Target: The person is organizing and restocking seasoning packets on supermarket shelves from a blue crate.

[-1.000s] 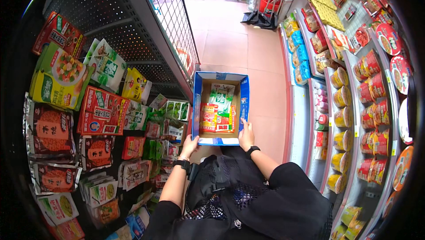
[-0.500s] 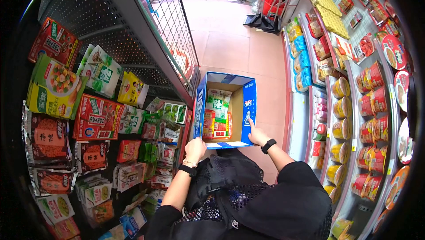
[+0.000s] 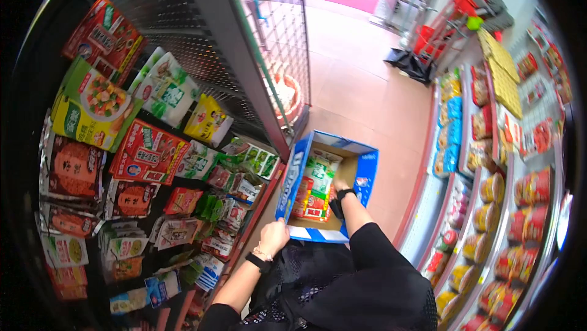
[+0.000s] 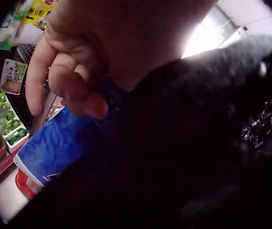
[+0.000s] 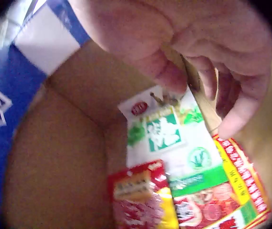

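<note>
A blue open-topped cardboard box [image 3: 367, 166] is held in front of the body. My left hand [image 3: 275, 235] grips its near left corner, and the left wrist view shows those fingers [image 4: 74, 88] against the blue outer wall. My right hand [image 3: 340, 184] is down inside the box, fingers loosely bent over the packets. In the right wrist view, its fingertips hang right by a white-and-green packet [image 5: 148, 131] and the edge of a red-and-yellow packet [image 5: 248, 174]. Another red packet [image 5: 136, 198] overlaps the white one at the front.
Seasoning packets such as a green-and-yellow bag [image 3: 92, 108] hang on the left rack. A wire mesh panel [image 3: 287, 44] ends that rack. Shelves with yellow noodle cups [image 3: 486, 215] line the right side. Ahead, tiled floor [image 3: 354, 86] leads past a black dustpan [image 3: 409, 65].
My right hand has left the box's right rim and reached inside over the packets. The left hand keeps its corner. The box now sits lower and tilted in the head view, which has turned left.
</note>
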### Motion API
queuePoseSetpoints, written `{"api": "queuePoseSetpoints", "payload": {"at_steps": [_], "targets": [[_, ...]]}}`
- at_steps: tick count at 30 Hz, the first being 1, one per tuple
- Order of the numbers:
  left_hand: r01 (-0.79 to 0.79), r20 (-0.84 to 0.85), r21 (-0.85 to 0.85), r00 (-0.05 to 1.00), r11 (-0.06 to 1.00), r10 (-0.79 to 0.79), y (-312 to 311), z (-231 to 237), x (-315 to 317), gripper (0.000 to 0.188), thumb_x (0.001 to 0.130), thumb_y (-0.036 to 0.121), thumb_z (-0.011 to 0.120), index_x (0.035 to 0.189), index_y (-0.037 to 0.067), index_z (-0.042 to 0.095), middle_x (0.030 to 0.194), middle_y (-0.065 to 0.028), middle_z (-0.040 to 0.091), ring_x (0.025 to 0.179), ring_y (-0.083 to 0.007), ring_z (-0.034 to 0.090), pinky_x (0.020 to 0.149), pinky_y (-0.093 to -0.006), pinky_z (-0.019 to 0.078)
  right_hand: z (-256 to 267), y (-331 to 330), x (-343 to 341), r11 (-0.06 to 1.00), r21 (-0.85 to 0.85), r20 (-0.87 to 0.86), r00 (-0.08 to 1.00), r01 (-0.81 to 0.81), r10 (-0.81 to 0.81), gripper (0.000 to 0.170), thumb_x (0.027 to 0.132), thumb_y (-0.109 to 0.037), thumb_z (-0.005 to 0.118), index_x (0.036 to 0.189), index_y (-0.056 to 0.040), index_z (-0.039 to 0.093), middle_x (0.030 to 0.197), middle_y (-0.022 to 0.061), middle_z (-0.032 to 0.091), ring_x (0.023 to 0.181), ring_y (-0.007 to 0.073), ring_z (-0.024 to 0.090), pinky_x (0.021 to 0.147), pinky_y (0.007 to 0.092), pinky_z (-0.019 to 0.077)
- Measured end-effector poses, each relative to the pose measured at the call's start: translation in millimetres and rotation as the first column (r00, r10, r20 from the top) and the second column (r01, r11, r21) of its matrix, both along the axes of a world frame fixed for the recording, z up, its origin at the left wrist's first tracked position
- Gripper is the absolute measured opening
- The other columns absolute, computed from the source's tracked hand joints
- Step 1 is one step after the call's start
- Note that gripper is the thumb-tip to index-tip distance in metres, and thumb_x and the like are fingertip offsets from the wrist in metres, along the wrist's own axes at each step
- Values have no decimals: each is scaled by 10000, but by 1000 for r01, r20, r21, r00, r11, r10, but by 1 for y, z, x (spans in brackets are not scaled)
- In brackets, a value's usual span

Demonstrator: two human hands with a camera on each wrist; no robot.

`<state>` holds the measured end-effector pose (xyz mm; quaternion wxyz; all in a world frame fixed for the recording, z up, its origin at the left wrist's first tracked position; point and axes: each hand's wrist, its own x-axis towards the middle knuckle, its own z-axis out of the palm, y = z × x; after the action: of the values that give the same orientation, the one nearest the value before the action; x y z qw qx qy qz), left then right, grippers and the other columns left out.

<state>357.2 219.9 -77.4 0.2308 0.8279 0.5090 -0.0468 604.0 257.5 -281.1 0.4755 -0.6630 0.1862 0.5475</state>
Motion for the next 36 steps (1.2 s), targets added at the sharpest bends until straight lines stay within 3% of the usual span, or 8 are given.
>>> {"api": "queuePoseSetpoints", "payload": {"at_steps": [7,13,18,21,23,28,30,36], "targets": [[-52,-20,-49,998,997,51,4,7,-5,231,704,126,462,864,-32,515,561,-172,547,535,-313,564,483,-415,453,-62,-14,2,877,-96,150,864,-471,480,201,754,-116,441,916,-17,507,694,71,481,579,180,467,478,302,428],[-85,10,-102,996,991,87,18,-4,-11,256,711,98,452,920,-46,486,553,-171,538,537,-322,559,484,-427,445,-115,-7,-1,926,-37,39,925,-376,378,371,736,-42,381,1081,-145,469,952,125,496,699,229,516,490,334,431],[-99,14,-129,995,987,102,27,-7,-9,321,717,94,460,1006,-46,459,565,-182,538,538,-323,556,494,-422,446,-73,-1,-6,889,79,484,797,-451,361,273,687,-69,567,953,-28,524,805,89,588,708,185,533,623,277,436],[-111,2,-154,994,982,113,29,-5,-6,367,713,100,477,1052,-39,442,573,-190,539,537,-324,553,501,-420,446,-76,-2,1,754,-14,609,592,-657,528,304,619,2,577,918,-18,524,846,135,576,778,241,535,709,303,419],[-121,-15,-172,993,978,121,29,-3,-3,363,714,94,472,1055,-27,445,570,-187,539,537,-325,552,500,-421,443,-67,-3,3,382,-445,649,2,-810,761,315,604,7,554,915,6,504,892,182,542,879,323,502,776,337,394],[-150,4,-165,988,975,153,26,-4,-5,355,715,89,464,1057,-5,451,567,-180,537,537,-329,549,503,-429,438,-57,2,-12,322,-532,537,-18,-784,844,420,644,-60,540,1041,4,421,1035,243,450,971,373,439,832,371,362],[-168,2,-173,985,971,171,23,-5,-7,353,716,89,463,1057,2,454,566,-178,537,537,-330,548,504,-431,437,-44,3,-9,356,-474,412,155,-806,898,424,697,-125,520,1079,2,387,1095,263,400,1003,378,419,853,373,354],[-197,0,-163,980,967,199,18,-10,-15,320,725,114,465,1029,14,468,572,-183,537,546,-331,549,509,-431,440,-65,-4,-18,319,-601,466,3,-733,885,565,639,-190,589,1127,-10,368,1039,231,488,989,339,473,814,375,401]]}}
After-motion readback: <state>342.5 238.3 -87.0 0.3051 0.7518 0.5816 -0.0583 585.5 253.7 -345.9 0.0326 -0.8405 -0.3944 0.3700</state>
